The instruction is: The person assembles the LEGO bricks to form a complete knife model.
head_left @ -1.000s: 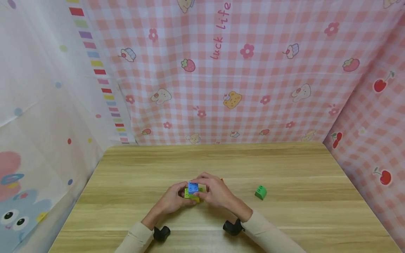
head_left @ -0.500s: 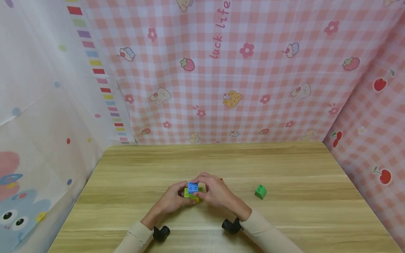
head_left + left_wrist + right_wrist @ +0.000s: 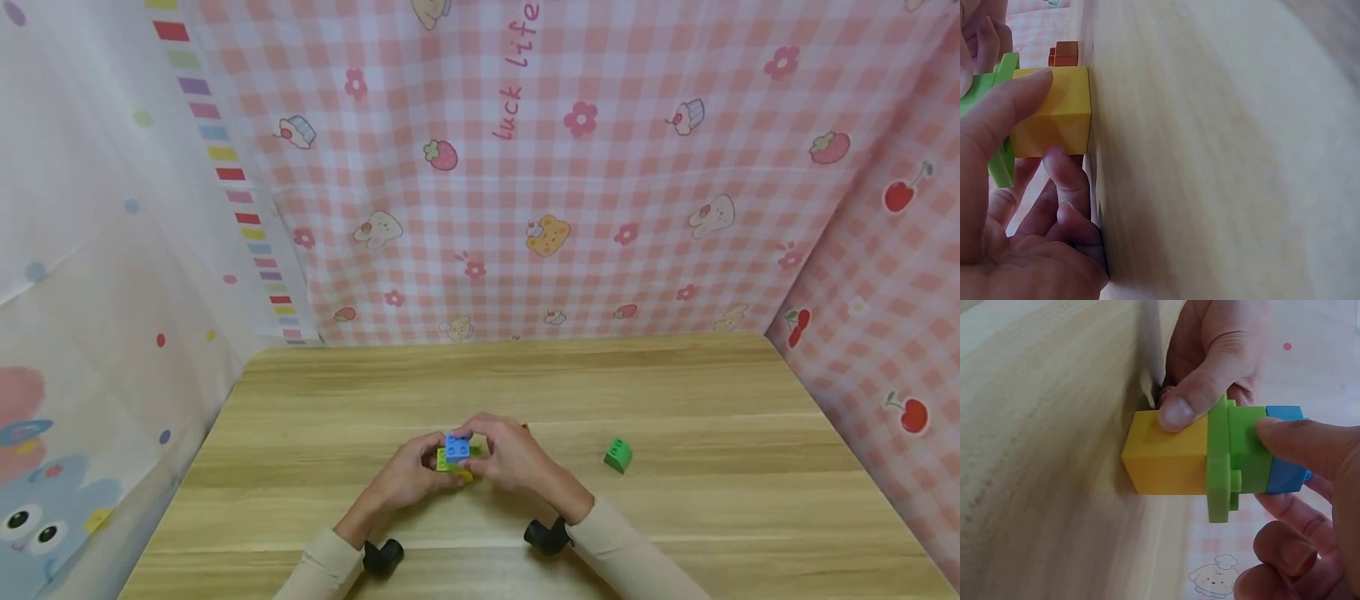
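Note:
A stack of toy building blocks stands on the table between both hands. From the bottom it runs yellow block (image 3: 1166, 456), thin lime plate (image 3: 1217, 475), green block (image 3: 1250, 453) and blue block (image 3: 457, 448). My left hand (image 3: 405, 475) pinches the yellow block low down, its thumb on one side and fingertips on another. Higher up, my right hand (image 3: 513, 457) grips the green and blue blocks; in the right wrist view its thumb lies by the seam between them. The blue block's studs face up in the head view.
A green curved-top block (image 3: 618, 455) lies on the wooden table (image 3: 300, 400) to the right. Behind the right hand sits an orange block (image 3: 1067, 54), mostly hidden in the head view. A checked cloth (image 3: 570, 183) hangs along the table's back edge.
The head view has shifted slightly. Both hands keep their hold on the stack with barely any visible movement.

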`<state>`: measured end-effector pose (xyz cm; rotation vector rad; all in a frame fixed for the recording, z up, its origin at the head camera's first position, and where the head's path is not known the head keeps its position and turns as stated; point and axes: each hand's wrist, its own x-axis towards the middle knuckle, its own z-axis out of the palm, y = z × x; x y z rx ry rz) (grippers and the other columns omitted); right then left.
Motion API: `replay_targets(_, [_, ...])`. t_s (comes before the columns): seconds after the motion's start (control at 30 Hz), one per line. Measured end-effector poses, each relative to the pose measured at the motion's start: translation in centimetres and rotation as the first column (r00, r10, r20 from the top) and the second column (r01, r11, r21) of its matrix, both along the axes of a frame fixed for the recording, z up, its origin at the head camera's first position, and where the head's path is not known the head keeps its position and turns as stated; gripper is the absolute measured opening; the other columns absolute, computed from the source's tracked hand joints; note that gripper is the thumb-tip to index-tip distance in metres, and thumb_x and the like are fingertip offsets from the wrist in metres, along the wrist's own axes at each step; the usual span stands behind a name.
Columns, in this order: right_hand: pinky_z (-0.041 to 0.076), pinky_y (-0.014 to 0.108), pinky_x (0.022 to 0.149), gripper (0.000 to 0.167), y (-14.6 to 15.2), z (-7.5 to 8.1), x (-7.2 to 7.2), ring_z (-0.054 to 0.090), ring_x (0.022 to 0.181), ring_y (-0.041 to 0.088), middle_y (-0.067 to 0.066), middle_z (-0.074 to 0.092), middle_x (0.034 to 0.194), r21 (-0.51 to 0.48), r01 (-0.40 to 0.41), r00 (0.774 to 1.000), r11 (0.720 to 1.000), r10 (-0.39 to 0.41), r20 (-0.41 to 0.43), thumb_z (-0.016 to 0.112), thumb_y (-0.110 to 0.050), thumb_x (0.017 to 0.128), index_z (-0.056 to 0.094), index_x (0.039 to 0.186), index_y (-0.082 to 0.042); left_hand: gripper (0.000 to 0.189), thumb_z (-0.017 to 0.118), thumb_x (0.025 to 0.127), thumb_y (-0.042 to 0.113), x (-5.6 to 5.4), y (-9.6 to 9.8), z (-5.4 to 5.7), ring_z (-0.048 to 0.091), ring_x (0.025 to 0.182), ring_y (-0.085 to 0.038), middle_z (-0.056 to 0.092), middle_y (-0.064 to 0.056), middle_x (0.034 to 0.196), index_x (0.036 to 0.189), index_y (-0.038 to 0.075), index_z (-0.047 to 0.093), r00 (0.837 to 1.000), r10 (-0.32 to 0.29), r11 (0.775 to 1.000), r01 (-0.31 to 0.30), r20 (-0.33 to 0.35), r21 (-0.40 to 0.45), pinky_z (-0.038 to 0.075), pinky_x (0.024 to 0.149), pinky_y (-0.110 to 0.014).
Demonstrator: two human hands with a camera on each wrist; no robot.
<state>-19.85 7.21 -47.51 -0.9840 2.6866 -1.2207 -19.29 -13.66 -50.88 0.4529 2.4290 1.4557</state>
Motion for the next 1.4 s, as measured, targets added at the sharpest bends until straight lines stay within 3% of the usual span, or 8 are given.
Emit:
replay_targets(0.1, [0.044,0.020,0.058,0.032,-0.1,0.1,0.0,0.050,0.066,0.006,0.002,0.068,0.115,0.018,0.006,1.000,1.000,-0.005,-0.016,0.080,-0.014,0.084,0.069,0.115,-0.011,0.024,0.081,0.082,0.008,0.2,0.0,0.3,0.049,0.075,-0.013,0.058,0.001,0.086,0.100,0.011,0.066,1.000,0.000,1.000,0.000,-0.004,-0.002,0.039,0.064,-0.022])
replay_targets(0.23, [0.052,0.025,0.074,0.032,-0.3,0.3,0.1,0.064,0.088,0.014,0.000,0.069,0.114,0.061,0.025,0.999,0.998,-0.022,-0.043,0.081,-0.015,0.084,0.070,0.114,-0.011,0.023,0.080,0.082,0.006,0.5,0.1,1.0,0.049,0.075,-0.016,0.057,-0.001,0.085,0.100,0.010,0.065,1.000,-0.009,1.000,0.009,0.003,0.025,0.039,0.063,-0.022])
replay_targets(0.33, [0.053,0.031,0.086,0.032,-0.4,0.4,0.2,0.065,0.104,0.017,0.000,0.069,0.114,0.080,0.038,0.998,0.996,-0.034,-0.058,0.081,-0.015,0.083,0.070,0.113,-0.011,0.023,0.080,0.082,0.005,0.9,0.2,2.0,0.050,0.076,-0.018,0.057,-0.002,0.085,0.099,0.009,0.065,1.000,-0.020,0.999,0.020,0.011,0.043,0.040,0.064,-0.022])
replay_targets(0.43, [0.053,0.035,0.087,0.032,-0.5,0.5,0.3,0.066,0.105,0.018,0.000,0.070,0.114,0.082,0.050,0.997,0.995,-0.045,-0.061,0.082,-0.014,0.082,0.071,0.112,-0.011,0.023,0.079,0.082,0.005,1.2,0.4,2.6,0.050,0.077,-0.017,0.059,-0.002,0.087,0.101,0.009,0.066,1.000,-0.027,0.998,0.026,0.012,0.053,0.041,0.066,-0.023])
replay_targets(0.7, [0.052,0.035,0.087,0.033,-0.2,0.3,0.3,0.066,0.104,0.017,0.000,0.070,0.112,0.073,0.065,0.996,0.995,-0.061,-0.060,0.082,-0.014,0.082,0.071,0.113,-0.012,0.030,0.081,0.083,0.018,-0.2,-0.2,-0.8,0.053,0.079,-0.014,0.063,-0.001,0.095,0.109,0.014,0.066,0.999,-0.045,0.998,0.045,-0.002,0.050,0.043,0.067,-0.024])
replay_targets(0.9, [0.053,0.036,0.088,0.033,-0.5,0.2,0.4,0.066,0.105,0.018,0.000,0.070,0.113,0.062,0.070,0.995,0.996,-0.065,-0.075,0.082,-0.014,0.081,0.071,0.112,-0.012,0.031,0.080,0.085,0.023,-0.2,-0.6,-0.9,0.058,0.085,-0.015,0.064,-0.003,0.101,0.111,0.014,0.065,0.998,-0.062,0.997,0.062,0.003,0.051,0.049,0.072,-0.025])
replay_targets(1.2, [0.052,0.037,0.091,0.034,-0.7,0.2,0.7,0.065,0.107,0.019,0.001,0.070,0.115,0.069,0.067,0.996,0.995,-0.063,-0.065,0.082,-0.015,0.082,0.070,0.113,-0.011,0.030,0.080,0.085,0.025,0.0,-0.7,-0.9,0.054,0.081,-0.014,0.062,-0.001,0.098,0.111,0.019,0.065,0.999,-0.053,0.998,0.052,0.009,0.033,0.045,0.069,-0.024])
replay_targets(1.4, [0.049,0.022,0.067,0.038,-0.4,-0.2,1.0,0.060,0.079,0.013,0.001,0.064,0.118,0.006,0.051,0.998,0.999,-0.051,0.041,0.077,-0.015,0.087,0.064,0.122,-0.012,0.030,0.080,0.084,0.022,0.0,-0.7,-0.9,0.057,0.083,-0.016,0.064,-0.003,0.099,0.109,0.016,0.066,0.999,-0.043,0.998,0.043,-0.002,0.052,0.047,0.070,-0.025])
